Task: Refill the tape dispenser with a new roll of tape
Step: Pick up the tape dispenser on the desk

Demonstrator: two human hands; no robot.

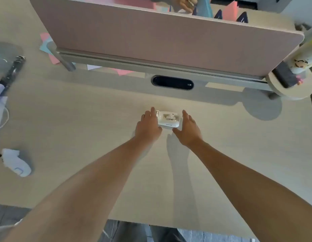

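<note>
Both forearms reach up mid-frame; I see my left hand [148, 127] and right hand [186, 129] spread open, flanking the white tape dispenser [168, 119] at the desk [82, 119] centre, probably to steady it for lifting. Its blue front label is too blurred to read.

A pale wooden desk [82, 110] carries a white tape dispenser [167, 119] at centre and a white controller [16, 162] at lower left.

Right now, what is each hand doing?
Left hand: open, beside the dispenser, holding nothing.
Right hand: open, on its other side, holding nothing.
</note>
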